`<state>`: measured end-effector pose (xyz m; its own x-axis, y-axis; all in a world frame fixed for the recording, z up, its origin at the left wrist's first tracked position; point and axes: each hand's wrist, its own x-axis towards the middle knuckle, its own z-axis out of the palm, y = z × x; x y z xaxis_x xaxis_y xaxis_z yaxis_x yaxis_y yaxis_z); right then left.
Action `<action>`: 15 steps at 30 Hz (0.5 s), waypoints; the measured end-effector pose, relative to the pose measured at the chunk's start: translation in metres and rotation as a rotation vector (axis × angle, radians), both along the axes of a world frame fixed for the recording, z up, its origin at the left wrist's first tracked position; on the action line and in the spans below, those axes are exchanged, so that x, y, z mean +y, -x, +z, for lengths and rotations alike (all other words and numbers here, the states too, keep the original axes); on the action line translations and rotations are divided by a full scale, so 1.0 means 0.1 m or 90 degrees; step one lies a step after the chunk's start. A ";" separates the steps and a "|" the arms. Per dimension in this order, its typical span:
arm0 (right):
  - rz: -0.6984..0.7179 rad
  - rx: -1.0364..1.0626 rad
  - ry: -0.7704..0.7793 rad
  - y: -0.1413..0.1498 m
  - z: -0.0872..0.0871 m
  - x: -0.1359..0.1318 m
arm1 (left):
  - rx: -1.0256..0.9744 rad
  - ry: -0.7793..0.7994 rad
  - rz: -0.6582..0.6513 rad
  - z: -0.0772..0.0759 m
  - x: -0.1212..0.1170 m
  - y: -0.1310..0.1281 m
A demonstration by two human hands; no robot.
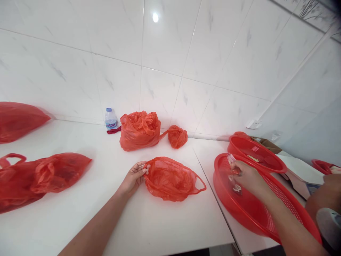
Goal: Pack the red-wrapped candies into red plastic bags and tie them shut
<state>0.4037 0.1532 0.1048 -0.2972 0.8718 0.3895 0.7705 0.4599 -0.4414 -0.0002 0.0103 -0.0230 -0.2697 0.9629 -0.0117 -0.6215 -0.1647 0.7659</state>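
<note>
My left hand (136,175) pinches the left edge of a red plastic bag (172,181), which lies with its mouth spread on the white table. One loop handle of the bag sticks out to the right. Over the large red plastic basket (226,206), my right hand (243,174) has its fingers closed around small wrapped packets (231,158), whose exact kind I cannot make out. Beneath that hand, a few more small packets (237,188) show against the basket's inside.
Filled red bags (64,172) lie at the left. Along the wall stand a small water bottle (111,119), a bulging red bag (140,133) and a smaller knotted bag (177,137). A second red basket (239,144) sits behind the first. Another person's arm (323,193) shows at far right.
</note>
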 end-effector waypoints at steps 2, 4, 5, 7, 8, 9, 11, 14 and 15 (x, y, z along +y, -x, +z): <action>0.048 0.009 -0.041 0.22 0.09 -0.07 | 0.001 0.005 -0.002 0.01 0.00 0.00; 0.096 0.046 -0.111 0.50 0.13 -0.20 | 0.001 0.009 -0.005 0.02 -0.01 0.00; 0.131 0.054 -0.126 0.66 0.13 -0.27 | 0.001 0.010 -0.007 0.02 -0.01 0.00; 0.209 0.038 -0.114 0.97 0.07 -0.40 | 0.002 0.008 -0.011 0.02 -0.01 0.01; 0.237 0.016 -0.095 1.12 0.02 -0.45 | 0.003 0.006 -0.012 0.01 -0.01 0.01; 0.266 -0.011 -0.076 1.26 -0.04 -0.49 | 0.006 0.003 -0.013 0.01 -0.01 0.01; 0.313 -0.072 -0.033 1.48 -0.17 -0.56 | 0.013 -0.005 -0.014 0.00 -0.01 0.02; 0.369 -0.147 0.022 1.62 -0.29 -0.60 | 0.012 -0.005 -0.010 -0.01 -0.01 0.01; 0.370 -0.149 0.028 1.61 -0.30 -0.60 | 0.008 -0.001 -0.009 -0.01 -0.01 0.01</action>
